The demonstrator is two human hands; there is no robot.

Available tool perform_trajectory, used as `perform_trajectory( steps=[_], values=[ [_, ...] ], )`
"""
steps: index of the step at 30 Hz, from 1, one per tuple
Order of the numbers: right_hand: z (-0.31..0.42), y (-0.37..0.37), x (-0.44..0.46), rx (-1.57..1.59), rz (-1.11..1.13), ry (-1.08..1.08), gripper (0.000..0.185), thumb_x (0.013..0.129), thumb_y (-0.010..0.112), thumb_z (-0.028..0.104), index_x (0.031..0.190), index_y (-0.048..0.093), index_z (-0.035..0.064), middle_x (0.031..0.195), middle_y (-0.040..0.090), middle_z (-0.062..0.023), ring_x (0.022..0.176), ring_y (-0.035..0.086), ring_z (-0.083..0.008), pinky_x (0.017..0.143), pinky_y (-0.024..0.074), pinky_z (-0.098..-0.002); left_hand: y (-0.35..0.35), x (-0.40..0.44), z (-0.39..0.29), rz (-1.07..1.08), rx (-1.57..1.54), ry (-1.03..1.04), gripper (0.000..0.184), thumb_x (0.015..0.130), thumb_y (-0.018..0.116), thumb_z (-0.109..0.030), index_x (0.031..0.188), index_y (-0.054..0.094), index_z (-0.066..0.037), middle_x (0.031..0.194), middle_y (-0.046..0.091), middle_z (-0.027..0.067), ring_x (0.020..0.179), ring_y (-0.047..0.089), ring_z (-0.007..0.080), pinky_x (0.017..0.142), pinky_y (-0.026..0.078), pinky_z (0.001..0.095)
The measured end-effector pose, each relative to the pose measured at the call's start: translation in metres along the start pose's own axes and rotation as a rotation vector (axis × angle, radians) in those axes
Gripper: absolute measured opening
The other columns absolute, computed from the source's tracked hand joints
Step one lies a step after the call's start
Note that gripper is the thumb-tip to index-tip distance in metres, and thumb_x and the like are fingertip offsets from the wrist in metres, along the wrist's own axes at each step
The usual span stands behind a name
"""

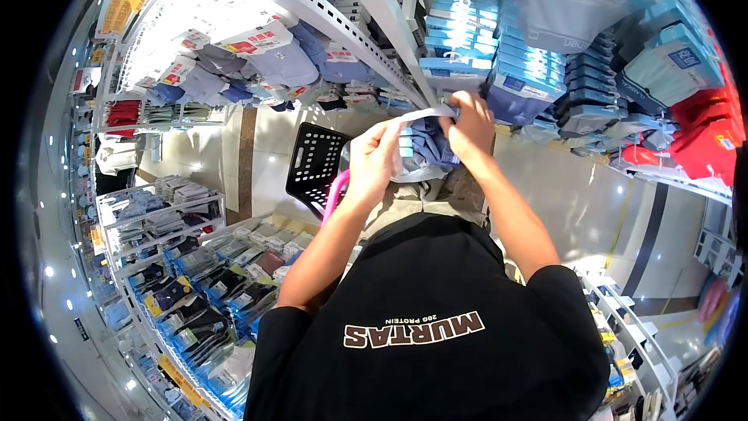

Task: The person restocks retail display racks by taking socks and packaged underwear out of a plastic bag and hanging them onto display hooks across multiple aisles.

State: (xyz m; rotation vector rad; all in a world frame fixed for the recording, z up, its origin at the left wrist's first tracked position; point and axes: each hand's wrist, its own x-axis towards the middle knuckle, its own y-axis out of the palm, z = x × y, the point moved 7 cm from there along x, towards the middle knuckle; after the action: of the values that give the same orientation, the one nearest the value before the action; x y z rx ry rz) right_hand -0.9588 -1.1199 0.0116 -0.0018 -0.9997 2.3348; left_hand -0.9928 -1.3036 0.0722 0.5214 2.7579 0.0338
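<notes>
My left hand [375, 162] and my right hand [472, 126] are raised in front of my waist, fingers closed on a pale plastic bag [425, 114]. Its whitish edge is stretched between them. Just below that edge lie folded dark blue garments [433, 142] with a light blue label; whether they sit wholly inside the bag, I cannot tell. Beside my left forearm is a black perforated shopping basket [310, 157] with a pink handle [335, 192].
Ahead stands a white rack with hanging light blue packs [530, 70]; red packs [705, 136] hang at far right. Grey and blue garments [276, 62] hang from a shelf at upper left. A low display of packaged goods [210, 288] is at lower left. Tiled floor [561, 187] shows at right.
</notes>
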Motion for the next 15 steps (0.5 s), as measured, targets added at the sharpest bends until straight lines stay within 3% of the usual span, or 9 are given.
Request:
perform_trajectory(
  steps=[3, 6, 12, 13, 15],
  values=[
    [-0.025, 0.003, -0.008, -0.02, 0.017, 0.023, 0.021, 0.082, 0.07, 0.019, 0.099, 0.062, 0.0103, 0.104, 0.066, -0.0078, 0.102, 0.061, -0.0301, 0.085, 0.0465, -0.0416, -0.012, -0.001, 0.004, -0.006, -0.041, -0.07, 0.026, 0.101, 0.057, -0.02, 0.111, 0.069, 0.001, 0.056, 0.05, -0.004, 0.044, 0.041, 0.0044, 0.043, 0.033, 0.0208],
    [-0.048, 0.014, -0.019, 0.202, 0.235, 0.386, 0.018, 0.083, 0.067, 0.015, 0.099, 0.062, 0.0099, 0.105, 0.065, -0.0064, 0.096, 0.063, -0.0304, 0.084, 0.0481, -0.0396, -0.017, -0.001, 0.008, -0.047, -0.044, -0.081, 0.025, 0.101, 0.056, -0.019, 0.11, 0.069, 0.001, 0.056, 0.05, -0.0035, 0.043, 0.041, 0.0049, 0.043, 0.033, 0.0214],
    [-0.047, -0.006, -0.045, 0.229, 0.304, 0.254, 0.035, 0.075, 0.055, 0.002, 0.109, 0.062, 0.0072, 0.109, 0.065, -0.0107, 0.094, 0.064, -0.0277, 0.084, 0.05, -0.037, -0.047, 0.005, 0.025, -0.137, -0.04, -0.112, 0.023, 0.101, 0.055, -0.017, 0.107, 0.068, 0.001, 0.06, 0.055, -0.0014, 0.046, 0.046, 0.0067, 0.046, 0.039, 0.0224],
    [-0.049, -0.009, -0.052, 0.208, 0.32, 0.216, 0.036, 0.074, 0.054, 0.001, 0.109, 0.062, 0.0054, 0.107, 0.065, -0.0115, 0.091, 0.064, -0.0261, 0.082, 0.0508, -0.0368, -0.05, 0.006, 0.026, -0.108, -0.046, -0.122, 0.023, 0.1, 0.057, -0.017, 0.111, 0.069, -0.001, 0.092, 0.07, 0.0036, 0.075, 0.063, 0.0088, 0.066, 0.051, 0.0227],
    [-0.052, -0.015, -0.058, 0.21, 0.404, 0.211, 0.039, 0.073, 0.053, 0.0, 0.11, 0.061, 0.0039, 0.106, 0.066, -0.0122, 0.088, 0.064, -0.0245, 0.079, 0.0517, -0.0368, -0.054, 0.006, 0.028, -0.099, -0.031, -0.157, 0.023, 0.099, 0.057, -0.018, 0.11, 0.069, -0.001, 0.09, 0.069, 0.0026, 0.074, 0.062, 0.0079, 0.065, 0.05, 0.0227]
  ],
)
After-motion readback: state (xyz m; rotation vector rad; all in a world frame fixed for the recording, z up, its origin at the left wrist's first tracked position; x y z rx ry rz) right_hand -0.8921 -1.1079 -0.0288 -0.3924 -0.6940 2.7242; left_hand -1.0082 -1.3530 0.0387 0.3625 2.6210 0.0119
